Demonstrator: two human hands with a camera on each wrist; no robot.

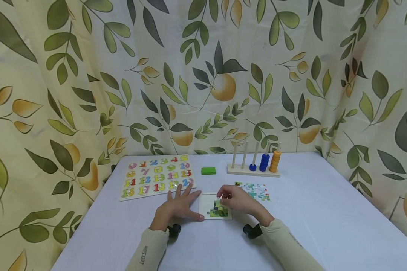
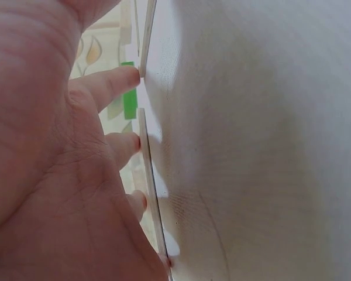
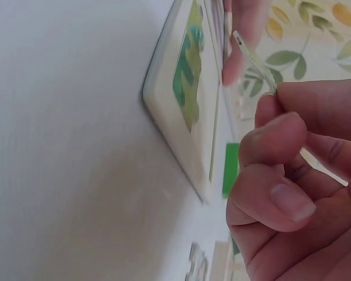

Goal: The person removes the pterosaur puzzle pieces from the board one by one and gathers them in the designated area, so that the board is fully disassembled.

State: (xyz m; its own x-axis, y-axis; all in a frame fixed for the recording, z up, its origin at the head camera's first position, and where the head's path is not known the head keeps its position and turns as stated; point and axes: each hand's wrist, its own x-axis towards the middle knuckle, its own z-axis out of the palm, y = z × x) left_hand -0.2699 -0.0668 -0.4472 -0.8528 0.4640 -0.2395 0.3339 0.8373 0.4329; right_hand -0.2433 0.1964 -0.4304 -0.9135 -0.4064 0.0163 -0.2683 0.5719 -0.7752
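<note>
My left hand [image 1: 178, 207] lies with fingers spread beside a small white puzzle board [image 1: 204, 201], its thumb at the board's lower left corner. Its fingertips reach the lower edge of a number board [image 1: 124, 192]. Over the puzzle board, my right hand [image 1: 239, 200] pinches a thin puzzle piece [image 3: 253, 60] between thumb and finger; the piece stands tilted, edge-on in the right wrist view. Joined green pieces [image 1: 219, 213] lie in the lower part of the puzzle board. Part of the board is hidden behind the right hand.
Loose puzzle pieces [image 1: 257, 189] lie right of the puzzle board, partly behind my right hand. A green block [image 1: 208, 171] sits farther back. At the back right stands a wooden peg rack [image 1: 236, 169] with blue and orange beads. A patterned curtain [image 1: 203, 124] hangs behind the table.
</note>
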